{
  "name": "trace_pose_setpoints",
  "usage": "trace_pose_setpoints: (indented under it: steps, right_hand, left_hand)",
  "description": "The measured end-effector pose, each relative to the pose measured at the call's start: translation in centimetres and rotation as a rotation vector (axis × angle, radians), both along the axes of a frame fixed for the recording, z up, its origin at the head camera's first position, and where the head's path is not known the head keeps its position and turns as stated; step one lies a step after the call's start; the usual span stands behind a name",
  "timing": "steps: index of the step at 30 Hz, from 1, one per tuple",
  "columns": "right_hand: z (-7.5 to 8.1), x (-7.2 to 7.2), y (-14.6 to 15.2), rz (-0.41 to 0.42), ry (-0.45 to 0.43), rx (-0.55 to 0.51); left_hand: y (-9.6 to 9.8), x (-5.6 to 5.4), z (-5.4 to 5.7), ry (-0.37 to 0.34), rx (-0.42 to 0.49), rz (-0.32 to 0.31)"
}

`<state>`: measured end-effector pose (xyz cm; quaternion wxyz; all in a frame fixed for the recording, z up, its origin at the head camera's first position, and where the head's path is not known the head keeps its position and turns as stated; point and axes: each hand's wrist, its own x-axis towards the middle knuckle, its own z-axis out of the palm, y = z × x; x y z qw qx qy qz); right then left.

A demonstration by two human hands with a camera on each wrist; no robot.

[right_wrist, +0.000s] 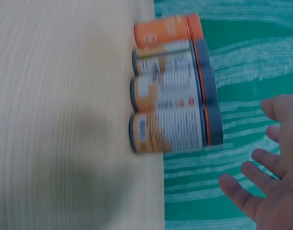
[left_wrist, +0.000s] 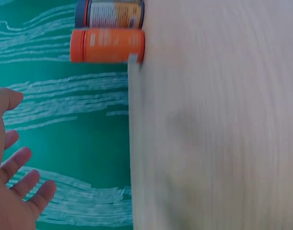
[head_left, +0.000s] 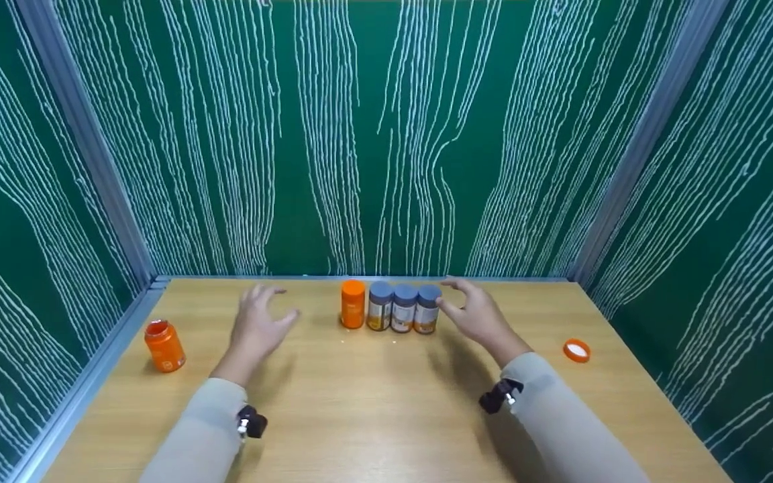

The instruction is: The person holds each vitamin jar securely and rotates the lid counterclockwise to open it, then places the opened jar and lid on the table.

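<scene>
Near the back of the table, an orange bottle [head_left: 353, 305] with its cap on stands in a tight row with three grey-capped jars [head_left: 403, 308]. My right hand [head_left: 477, 312] hovers just right of the row, fingers spread, holding nothing; in the right wrist view the fingers [right_wrist: 268, 165] are apart from the jars. To the left of the row, my left hand [head_left: 259, 325] is raised over the table with its fingers parted and nothing in it. Further left stands an uncapped orange bottle [head_left: 165, 345], its mouth uncovered.
An orange lid [head_left: 576, 350] lies with its white inside up on the right part of the wooden table [head_left: 373, 416]. Green walls [head_left: 373, 134] with white wavy lines rise behind and at both sides, joined by grey corner posts [head_left: 84, 134].
</scene>
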<state>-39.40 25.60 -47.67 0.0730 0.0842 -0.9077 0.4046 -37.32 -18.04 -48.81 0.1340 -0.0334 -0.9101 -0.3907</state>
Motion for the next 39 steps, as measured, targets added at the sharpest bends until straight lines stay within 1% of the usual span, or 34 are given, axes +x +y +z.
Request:
trace_pose_setpoints:
  steps: [2, 5, 9, 12, 16, 19, 20, 22, 26, 27, 32, 37, 39]
  right_hand:
    - [0.0, 0.0, -1.1, 0.025, 0.022, -0.006]
    - [0.1, -0.1, -2.7, 0.058, 0.038, -0.019]
    - [0.3, 0.0, -4.9, 0.094, 0.010, -0.035]
    - [0.4, 0.2, -6.3, 0.123, -0.011, -0.043]
    - [0.4, 0.3, -7.7, 0.155, -0.006, -0.051]
    - [0.4, 0.4, -8.5, 0.159, -0.017, -0.058]
    - [0.4, 0.4, -8.8, 0.159, -0.028, -0.062]
    - [0.3, 0.5, -9.2, 0.162, -0.051, -0.069]
    - [-0.4, 0.4, -10.1, 0.194, -0.068, -0.069]
    - [-0.6, 0.4, -10.3, 0.201, -0.063, -0.064]
    - [-1.2, 0.5, -11.2, 0.231, -0.033, -0.060]
    - [-1.6, 0.8, -11.9, 0.260, -0.058, -0.053]
    - [-1.7, 0.9, -12.0, 0.257, -0.072, -0.041]
  left_hand:
    - [1.2, -0.2, -0.4, -0.031, 0.035, -0.015]
    - [2.8, -0.7, -0.5, -0.066, 0.078, -0.040]
    - [4.7, -1.4, -0.6, -0.111, 0.119, -0.065]
    - [5.8, -2.0, -1.1, -0.137, 0.137, -0.070]
    - [7.0, -2.7, -2.1, -0.176, 0.179, -0.062]
    - [7.7, -3.0, -2.9, -0.214, 0.234, -0.049]
    - [7.8, -3.6, -3.8, -0.210, 0.243, -0.047]
    - [8.2, -3.8, -4.2, -0.234, 0.273, -0.042]
    - [8.9, -4.2, -4.9, -0.251, 0.337, -0.066]
    - [9.3, -3.8, -4.3, -0.267, 0.361, -0.071]
    - [10.3, -4.2, -4.8, -0.269, 0.415, -0.092]
    - [10.9, -4.6, -4.8, -0.268, 0.439, -0.095]
    - [11.1, -4.8, -4.7, -0.259, 0.439, -0.098]
